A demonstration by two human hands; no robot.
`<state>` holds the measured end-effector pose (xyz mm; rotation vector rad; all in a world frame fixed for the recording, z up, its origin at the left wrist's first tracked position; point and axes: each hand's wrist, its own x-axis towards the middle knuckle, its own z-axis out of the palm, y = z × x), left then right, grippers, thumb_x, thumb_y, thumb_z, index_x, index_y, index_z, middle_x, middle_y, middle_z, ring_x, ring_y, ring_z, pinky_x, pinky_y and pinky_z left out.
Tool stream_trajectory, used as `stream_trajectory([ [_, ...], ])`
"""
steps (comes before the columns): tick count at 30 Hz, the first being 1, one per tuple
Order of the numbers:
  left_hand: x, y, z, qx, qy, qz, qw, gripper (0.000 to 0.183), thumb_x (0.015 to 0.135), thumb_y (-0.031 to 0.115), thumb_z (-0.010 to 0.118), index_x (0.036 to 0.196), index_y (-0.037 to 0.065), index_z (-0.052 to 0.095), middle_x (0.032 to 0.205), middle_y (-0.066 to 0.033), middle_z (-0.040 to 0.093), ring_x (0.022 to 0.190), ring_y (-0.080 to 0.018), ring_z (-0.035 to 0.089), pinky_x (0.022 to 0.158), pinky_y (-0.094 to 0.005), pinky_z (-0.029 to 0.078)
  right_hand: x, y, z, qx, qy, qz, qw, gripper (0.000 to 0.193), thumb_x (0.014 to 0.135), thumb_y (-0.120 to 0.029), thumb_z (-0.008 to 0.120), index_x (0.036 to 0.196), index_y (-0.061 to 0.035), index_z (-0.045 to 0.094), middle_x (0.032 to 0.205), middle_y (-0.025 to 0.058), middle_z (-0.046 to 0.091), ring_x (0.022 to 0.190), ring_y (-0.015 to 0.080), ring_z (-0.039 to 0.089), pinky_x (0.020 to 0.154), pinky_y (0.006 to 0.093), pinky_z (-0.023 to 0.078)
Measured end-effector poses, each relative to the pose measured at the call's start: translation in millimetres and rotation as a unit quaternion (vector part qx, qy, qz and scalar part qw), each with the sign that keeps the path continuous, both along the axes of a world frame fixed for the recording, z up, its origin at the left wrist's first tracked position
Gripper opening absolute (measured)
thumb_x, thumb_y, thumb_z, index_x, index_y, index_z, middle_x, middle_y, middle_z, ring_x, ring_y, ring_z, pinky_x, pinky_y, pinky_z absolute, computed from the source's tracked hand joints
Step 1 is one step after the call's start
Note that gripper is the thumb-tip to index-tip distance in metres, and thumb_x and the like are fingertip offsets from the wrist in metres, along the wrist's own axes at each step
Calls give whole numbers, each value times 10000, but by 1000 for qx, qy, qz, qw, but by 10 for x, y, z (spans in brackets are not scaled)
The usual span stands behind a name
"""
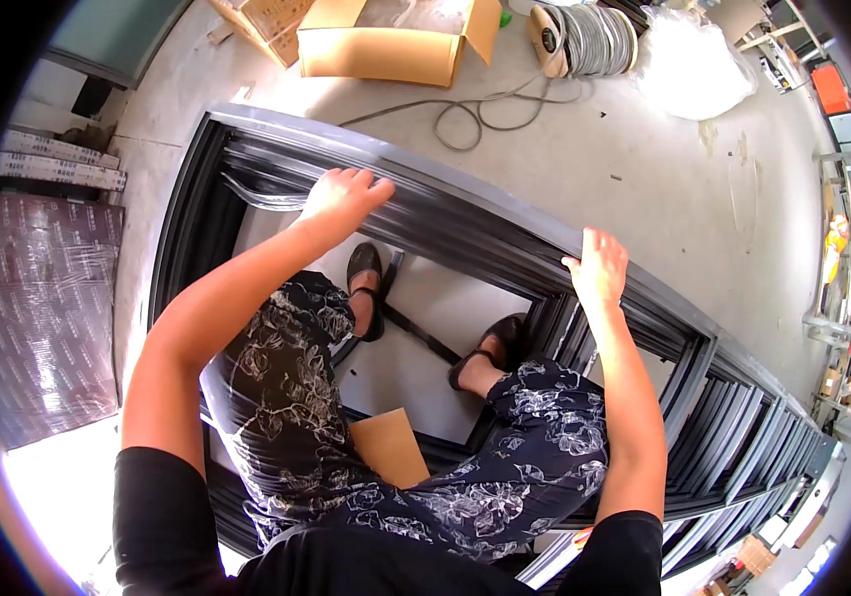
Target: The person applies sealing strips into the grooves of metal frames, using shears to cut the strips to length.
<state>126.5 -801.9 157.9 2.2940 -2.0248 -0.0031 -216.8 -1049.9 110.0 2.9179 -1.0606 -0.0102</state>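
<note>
A large dark grey metal frame (pixel 465 179), like a window or door frame, surrounds my legs. My left hand (pixel 346 204) bends over its far rail, fingers curled and close together. Beside that hand, a thin dark strip (pixel 257 195) bows away from the rail and runs toward the wrist; whether the fingers hold it too is hidden. Farther right along the same rail, my right hand (pixel 600 266) is closed over the outer edge, its thumb on the inner side. Both of my feet stand inside the frame's opening.
Stacked dark frame profiles (pixel 743 437) extend to the right. A piece of cardboard (pixel 389 447) lies between my legs. Beyond the frame are an open cardboard box (pixel 381 55), a grey cable reel (pixel 594 42) with loose cable, and clear plastic wrap (pixel 696 65). A wrapped stack (pixel 48 308) stands left.
</note>
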Motion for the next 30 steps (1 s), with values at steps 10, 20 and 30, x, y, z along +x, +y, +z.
stream_trajectory([
  [10,116,67,-589,69,32,49,996,153,833,132,575,983,147,549,834,-108,595,837,-316,636,742,-427,498,607,481,-78,-13,-53,1,999,575,670,-400,832,1087,-85,591,1027,64,644,1059,245,590,978,414,407],
  [20,25,13,-548,136,92,101,981,172,856,109,562,1028,115,571,856,-126,648,826,-321,679,729,-421,540,1078,810,-23,-6,-68,-1,998,523,650,-330,857,1008,-71,576,967,78,628,981,259,588,914,414,421],
  [30,41,-63,-494,147,104,109,978,179,856,95,563,1032,80,595,872,-132,682,862,-309,690,749,-415,543,1775,1045,38,10,-106,2,994,438,662,-315,836,922,-88,566,910,70,614,948,264,581,875,421,412],
])
